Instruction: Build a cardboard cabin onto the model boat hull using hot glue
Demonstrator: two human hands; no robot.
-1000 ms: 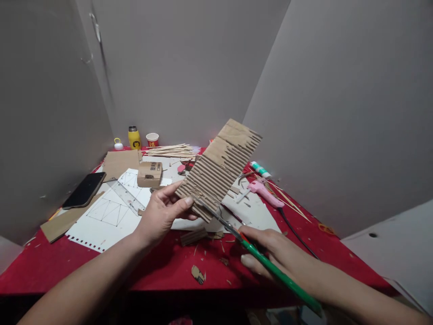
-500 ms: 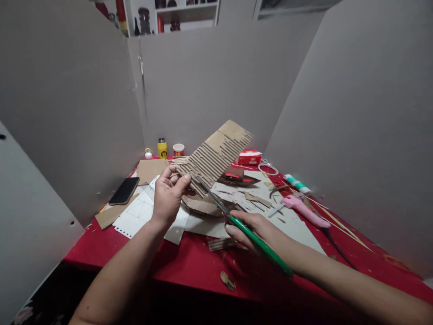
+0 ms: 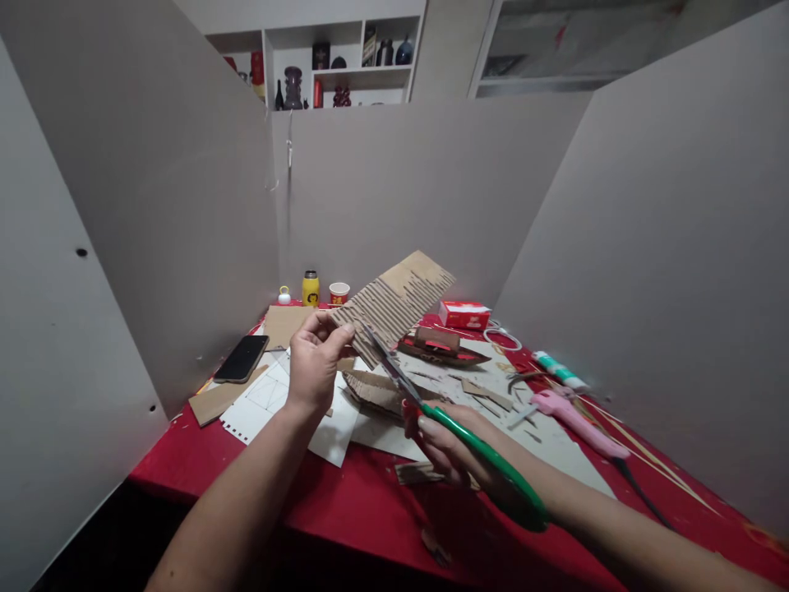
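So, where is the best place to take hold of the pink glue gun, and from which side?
Probably the glue gun's thick pink body, taken from above with the fingers across its width. It lies flat on the table, nozzle toward the cardboard scraps, cord trailing toward the near right. Gripping mid-body keeps clear of the nozzle tip and the cord.

- The left hand [image 3: 316, 362] covers the near corner of the cardboard [image 3: 394, 302].
- The right hand [image 3: 453, 448] hides the scissors' [image 3: 431, 411] finger loops.
- Shelf [image 3: 333, 70] objects are too small to identify.
- The cup's [image 3: 339, 293] print is unreadable.
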